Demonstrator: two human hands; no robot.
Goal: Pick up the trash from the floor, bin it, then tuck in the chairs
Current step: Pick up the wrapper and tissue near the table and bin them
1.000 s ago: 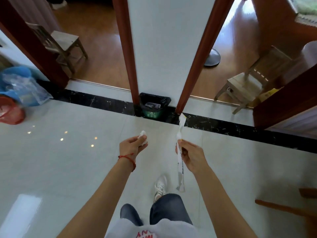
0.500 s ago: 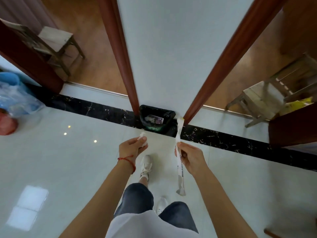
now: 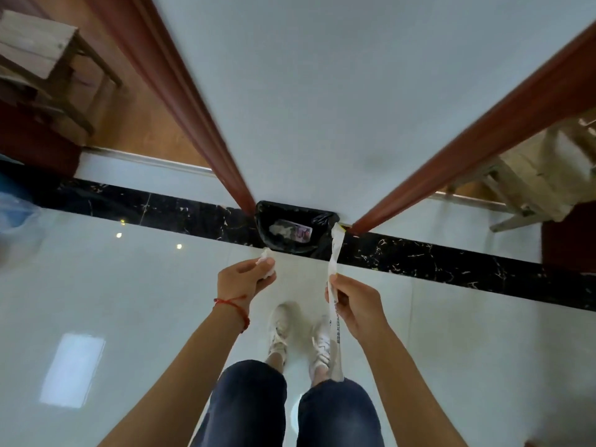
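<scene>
A small bin lined with a black bag [image 3: 322,217] stands on the floor against the white wall, some litter inside it. My left hand [image 3: 240,280] pinches a crumpled white tissue [image 3: 266,256] just short of the bin's near left rim. A long white paper wrapper [image 3: 333,262] with print on it is gripped in my right hand [image 3: 356,301]; its upper end reaches the bin's right edge and its lower end hangs past my shoes. One wooden chair [image 3: 38,46] stands far left, another wooden chair [image 3: 535,175] at the right.
Two red-brown door frames [image 3: 180,101] flank the white wall section behind the bin. A black marble strip [image 3: 451,262] crosses the glossy white floor. A blue plastic bag [image 3: 16,211] lies at the left edge. My feet stand close in front of the bin.
I have stepped closer, so the bin now sits right in front of my hands. Both hands still hold the tissue and the wrapper as before.
</scene>
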